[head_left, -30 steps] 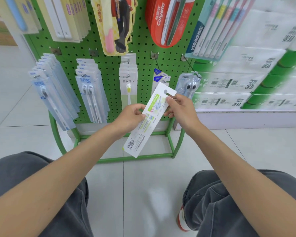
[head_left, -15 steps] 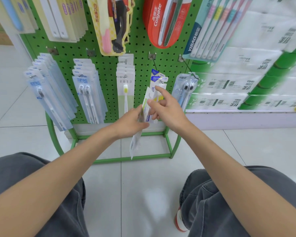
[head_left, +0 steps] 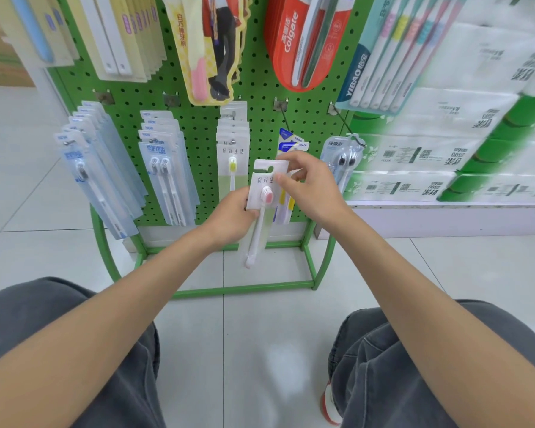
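Observation:
A white toothbrush pack (head_left: pixel 262 193) with a pink-bristled brush faces me, front side out, in front of the green pegboard rack (head_left: pixel 198 125). My left hand (head_left: pixel 233 219) grips its left edge near the brush head. My right hand (head_left: pixel 309 188) pinches the pack's top right corner by the hang hole. Behind the pack a metal hook (head_left: pixel 283 114) holds blue-labelled packs (head_left: pixel 291 143) with yellow brushes.
Rows of hung toothbrush packs (head_left: pixel 102 168) fill the lower pegboard, with a matching yellow-brush pack (head_left: pixel 233 156) left of my hands. A red Colgate pack (head_left: pixel 306 38) hangs above. White and green tissue packs (head_left: pixel 445 149) are stacked at the right. My knees frame the tiled floor (head_left: pixel 260 335).
The pack has been turned from its printed back, through edge-on, to its front. Both hands shifted slightly up towards the hook; my right hand regripped the top corner.

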{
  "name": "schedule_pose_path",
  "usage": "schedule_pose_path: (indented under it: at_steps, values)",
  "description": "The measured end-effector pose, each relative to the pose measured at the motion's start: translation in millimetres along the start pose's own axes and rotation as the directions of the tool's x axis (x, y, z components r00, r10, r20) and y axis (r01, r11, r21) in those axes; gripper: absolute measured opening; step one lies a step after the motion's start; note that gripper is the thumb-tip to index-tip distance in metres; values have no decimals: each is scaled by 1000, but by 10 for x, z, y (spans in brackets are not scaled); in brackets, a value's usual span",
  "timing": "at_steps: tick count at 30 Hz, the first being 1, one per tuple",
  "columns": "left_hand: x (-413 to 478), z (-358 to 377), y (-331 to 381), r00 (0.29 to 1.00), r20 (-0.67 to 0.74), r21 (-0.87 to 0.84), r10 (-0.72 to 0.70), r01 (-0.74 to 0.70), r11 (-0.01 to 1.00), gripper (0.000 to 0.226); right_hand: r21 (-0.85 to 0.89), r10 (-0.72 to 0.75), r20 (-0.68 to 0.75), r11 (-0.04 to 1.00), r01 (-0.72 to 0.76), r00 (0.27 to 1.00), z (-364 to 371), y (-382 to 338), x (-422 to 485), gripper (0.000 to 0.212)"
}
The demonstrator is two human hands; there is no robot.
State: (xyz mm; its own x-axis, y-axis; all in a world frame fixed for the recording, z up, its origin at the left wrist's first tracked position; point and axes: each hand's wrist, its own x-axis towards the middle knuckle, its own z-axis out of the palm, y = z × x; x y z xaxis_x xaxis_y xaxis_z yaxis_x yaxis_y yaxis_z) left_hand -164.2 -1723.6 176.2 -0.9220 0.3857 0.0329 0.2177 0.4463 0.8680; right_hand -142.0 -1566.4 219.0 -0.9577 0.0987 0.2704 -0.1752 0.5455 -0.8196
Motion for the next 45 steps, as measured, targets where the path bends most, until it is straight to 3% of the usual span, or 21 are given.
schedule_pose_path:
  at_steps: [3,6,10,17,28,33,38,42,45]
  values:
    - [24,-16,14,1000,-12,-42,10,-11,999,31,-9,-29,-20,1000,28,999,8,-29,60,9]
    - [77,-91,28,991,-135,-91,-21,9,996,33,-22,-54,-50,998,53,997,12,-70,114,7]
    - [172,-247,41,934,-353,5,-49,54,999,31,-25,-70,-128,997,67,989,15,-131,220,11]
    - [323,-266,15,880,-473,150,30,47,988,44,-83,-88,-196,994,73,977,29,-179,458,20]
    - [537,-369,-30,869,-494,97,-27,86,992,75,-284,-108,-234,958,39,966,124,-127,947,37]
    - [586,-327,35,896,-443,16,-32,44,999,73,-348,-135,-249,936,41,959,169,-43,1152,35]
    - [612,-315,44,911,-408,-63,-51,27,998,70,-385,-155,-107,917,103,982,144,-70,1348,48]
    - [613,-310,95,913,-405,-87,-58,25,996,65,-394,-128,55,909,139,990,147,-111,1451,17]
    - [619,-321,111,913,-403,-85,-61,30,996,65,-380,-82,133,916,127,988,144,-118,1497,24]
